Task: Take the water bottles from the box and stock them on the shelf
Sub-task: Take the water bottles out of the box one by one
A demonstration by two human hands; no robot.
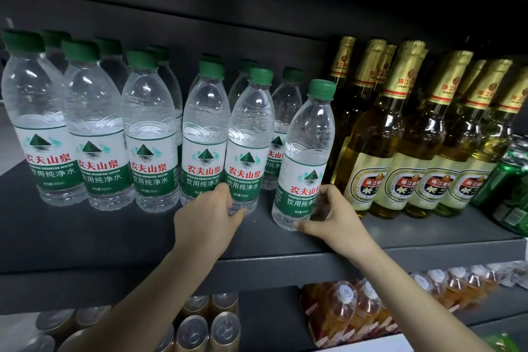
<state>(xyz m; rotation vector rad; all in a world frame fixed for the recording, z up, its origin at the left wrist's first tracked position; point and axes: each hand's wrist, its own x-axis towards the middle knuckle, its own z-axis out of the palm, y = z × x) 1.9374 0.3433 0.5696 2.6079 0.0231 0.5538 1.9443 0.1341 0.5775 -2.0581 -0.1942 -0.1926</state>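
Nearest, the left hand (210, 213) curls its fingers round the base of one water bottle (247, 146), and the right hand (328, 216) grips the foot of a second bottle (304, 168), which tilts slightly, both on the dark grey shelf (114, 237). Left of the left-hand grip stand four front-row bottles (more behind, partly hidden); right of the right-hand grip stand beer bottles (371, 151), at least five in front. Behind is a dark back panel.
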